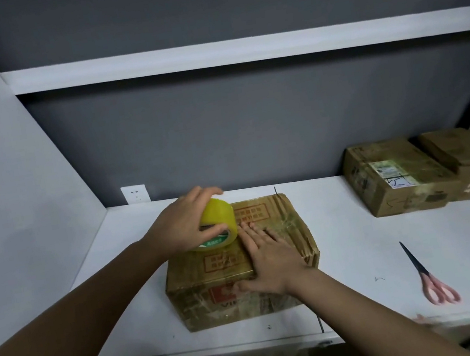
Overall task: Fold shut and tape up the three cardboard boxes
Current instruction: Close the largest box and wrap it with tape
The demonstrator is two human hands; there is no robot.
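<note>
Left hand [184, 226] has its grip curled round a yellow tape roll [218, 222], fingers over the top and thumb at the roll's near face, holding it against the top of the middle box [280, 288]. Right hand [267, 258] lies flat on that same box, its grip spread with straight fingers pointing away along the top and the thumb hooked over the near top edge.

That box is brown cardboard, flaps folded shut, with red printed panels on the lid and a red mark on its near side; glossy tape already shows across much of its surface, and its right corner looks crumpled. It sits at the middle of the white table [358, 253], set back a little from the front edge. Two more cardboard boxes [398, 178] stand touching each other at the far right, against the back wall, the nearer one bearing a white label.

Pink-handled scissors [430, 277] lie on the table well right of the middle box, blades pointing away. Bare tabletop stretches between the box and the scissors.

Behind is a dark grey wall [249, 119] with a white socket [135, 194] low at the left, and a white shelf [237, 50] above.
</note>
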